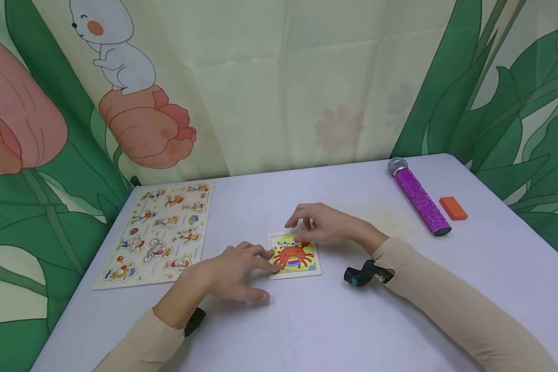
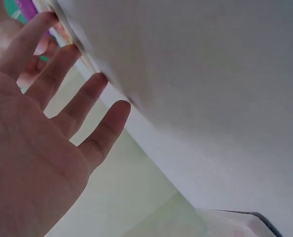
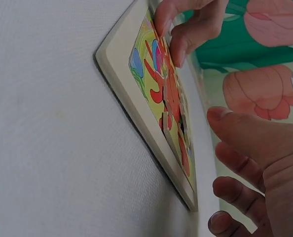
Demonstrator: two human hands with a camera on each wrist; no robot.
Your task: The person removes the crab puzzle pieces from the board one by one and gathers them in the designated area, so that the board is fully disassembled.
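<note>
A small square jigsaw puzzle (image 1: 295,263) with a red crab picture lies flat in its pale wooden frame (image 3: 109,57) in the middle of the table. My left hand (image 1: 239,274) reaches over its left side, index and middle fingertips touching the picture, thumb stretched out on the near side. Above the far right corner, by the crab's claw, is my right hand (image 1: 327,225), its fingers loosely bent and nothing between them. In the right wrist view, a crab piece (image 3: 167,131) sits slightly tilted up, with a dark gap beside it.
A large wooden board (image 1: 205,217) with several cartoon character pieces lies at the left. To the right are a purple glittery microphone (image 1: 418,196) and an orange block (image 1: 453,208). A printed curtain (image 1: 269,103) hangs behind the white table (image 1: 279,336).
</note>
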